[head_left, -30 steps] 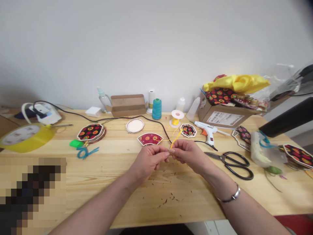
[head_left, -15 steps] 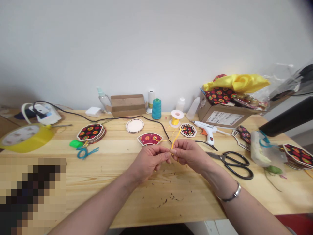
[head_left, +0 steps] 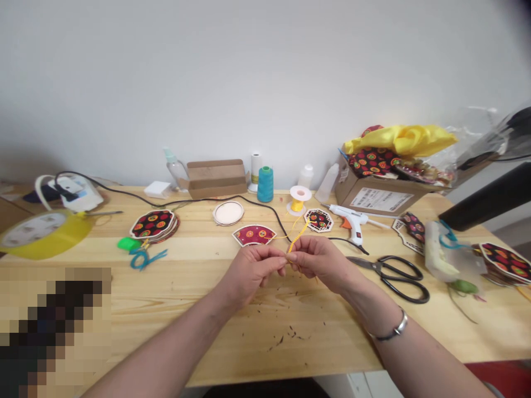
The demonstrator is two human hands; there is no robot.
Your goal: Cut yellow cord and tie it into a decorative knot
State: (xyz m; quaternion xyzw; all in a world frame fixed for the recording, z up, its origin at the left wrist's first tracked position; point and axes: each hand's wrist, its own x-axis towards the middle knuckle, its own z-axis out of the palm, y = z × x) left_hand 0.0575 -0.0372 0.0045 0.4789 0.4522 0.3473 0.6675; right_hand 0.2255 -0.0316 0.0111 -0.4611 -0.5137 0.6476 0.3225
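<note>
My left hand and my right hand meet above the middle of the table, fingertips touching. Both pinch a yellow cord, whose knotted-looking length rises from my fingers toward an octagonal fabric piece in a pale frame. The cord's very end is hidden among my fingers. A spool of yellow cord stands behind, with a thin strand running down from it. Just beyond my left hand lies a fan-shaped red fabric piece, a yellow strand across its right part.
Black-handled scissors and a white glue gun lie to the right, near a full cardboard box. A black cable crosses the table. At left are stacked fabric pieces, small blue scissors and yellow tape.
My pinched fingertips have shifted very slightly left, and the cord between them and the octagonal piece slants a little more. Everything else on the table stays put.
</note>
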